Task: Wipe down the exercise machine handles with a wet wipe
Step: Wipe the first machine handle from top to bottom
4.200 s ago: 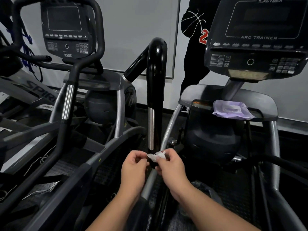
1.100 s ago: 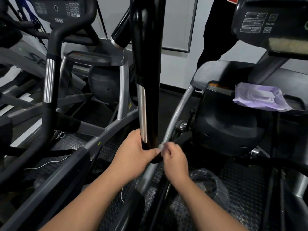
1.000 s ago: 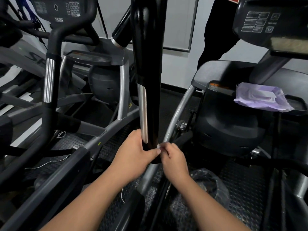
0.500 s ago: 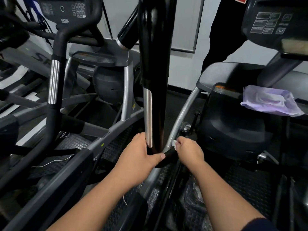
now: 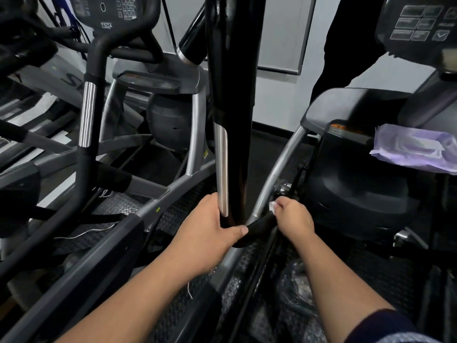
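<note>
A tall black upright handle (image 5: 232, 100) with a chrome strip rises through the middle of the view. My left hand (image 5: 207, 233) grips its lower end, thumb across the front. A short black side bar (image 5: 259, 225) branches off to the right at the base. My right hand (image 5: 293, 216) is curled around that bar and holds a small white wet wipe (image 5: 272, 207), of which only a corner shows above the knuckles.
A purple wipe packet (image 5: 413, 149) lies on the right machine's tray. A second trainer with a chrome-banded handle (image 5: 86, 115) stands left. A person in black (image 5: 346, 45) stands behind. A crumpled plastic bag (image 5: 296, 293) lies on the studded floor mat.
My right hand has moved from the base of the upright handle out to the right onto the side bar, taking the wipe with it. My left hand came to grip the upright.
</note>
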A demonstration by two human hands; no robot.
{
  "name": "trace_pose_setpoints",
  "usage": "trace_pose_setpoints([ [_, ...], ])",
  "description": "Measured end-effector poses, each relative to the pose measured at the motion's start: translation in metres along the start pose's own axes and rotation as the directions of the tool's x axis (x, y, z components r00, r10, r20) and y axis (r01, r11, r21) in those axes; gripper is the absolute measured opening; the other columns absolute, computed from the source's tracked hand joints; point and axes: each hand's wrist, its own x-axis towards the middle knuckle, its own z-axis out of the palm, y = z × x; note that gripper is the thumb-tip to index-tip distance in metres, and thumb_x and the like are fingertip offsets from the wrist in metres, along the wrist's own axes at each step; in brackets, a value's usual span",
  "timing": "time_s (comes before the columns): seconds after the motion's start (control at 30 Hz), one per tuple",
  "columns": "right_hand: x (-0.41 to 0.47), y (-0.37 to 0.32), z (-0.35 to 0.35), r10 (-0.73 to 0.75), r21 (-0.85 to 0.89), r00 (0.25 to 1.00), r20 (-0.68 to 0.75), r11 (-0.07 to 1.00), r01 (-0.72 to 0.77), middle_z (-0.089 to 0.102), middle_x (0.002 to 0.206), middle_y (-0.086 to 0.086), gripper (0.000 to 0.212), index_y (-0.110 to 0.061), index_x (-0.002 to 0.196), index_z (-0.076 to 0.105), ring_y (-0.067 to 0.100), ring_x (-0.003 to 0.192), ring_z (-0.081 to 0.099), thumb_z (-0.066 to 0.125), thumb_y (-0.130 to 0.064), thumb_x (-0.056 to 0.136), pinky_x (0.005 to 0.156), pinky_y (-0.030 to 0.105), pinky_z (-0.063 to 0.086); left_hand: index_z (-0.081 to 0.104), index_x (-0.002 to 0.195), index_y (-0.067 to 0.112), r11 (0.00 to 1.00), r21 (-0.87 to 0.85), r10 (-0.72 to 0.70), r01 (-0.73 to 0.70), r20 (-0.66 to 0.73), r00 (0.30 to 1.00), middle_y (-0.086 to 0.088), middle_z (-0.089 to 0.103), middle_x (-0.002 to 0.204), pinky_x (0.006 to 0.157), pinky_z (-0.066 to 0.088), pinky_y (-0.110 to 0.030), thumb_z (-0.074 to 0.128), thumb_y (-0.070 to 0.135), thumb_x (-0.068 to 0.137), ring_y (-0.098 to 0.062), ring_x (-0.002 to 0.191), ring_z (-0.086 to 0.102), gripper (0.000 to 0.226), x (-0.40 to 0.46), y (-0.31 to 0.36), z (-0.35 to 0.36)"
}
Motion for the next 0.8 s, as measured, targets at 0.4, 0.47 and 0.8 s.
trace_pose_setpoints([
  [0.4,-0.044,0.003,0.028,-0.066,0.217,0.979,-0.191,0.970,0.108,0.067,0.100,0.004,0.020,-0.023,0.110,0.070,0.029,0.095,0.064,0.055,-0.023,0.095,0.079,0.036,0.049,0.058,0.097,0.036,1.000,0.005,-0.006,0.006,0.000,1.000,0.007,0.066,0.103,0.088,0.056,-0.044,0.075,0.044,0.068,-0.009,0.095,0.067,0.034,-0.001,0.003,-0.001],
  [0.47,-0.021,0.015,0.026,0.050,0.207,0.985,-0.168,0.978,-0.014,0.068,0.107,0.009,0.024,-0.023,0.114,0.067,0.035,0.101,0.064,0.049,-0.025,0.098,0.082,0.039,0.051,0.059,0.099,0.036,1.000,0.012,-0.012,0.012,0.000,1.000,0.008,0.066,0.104,0.089,0.056,-0.043,0.076,0.042,0.070,-0.009,0.096,0.067,0.034,-0.002,0.003,-0.002],
  [0.8,-0.111,-0.021,0.047,0.038,0.527,0.992,-0.120,0.850,0.031,0.071,0.092,0.003,0.010,-0.030,0.103,0.051,0.026,0.084,0.064,0.050,-0.021,0.099,0.067,0.029,0.037,0.056,0.096,0.035,0.999,0.038,-0.016,0.016,-0.015,1.000,0.008,0.065,0.100,0.085,0.056,-0.045,0.072,0.051,0.064,-0.010,0.092,0.067,0.038,0.000,0.003,-0.001],
])
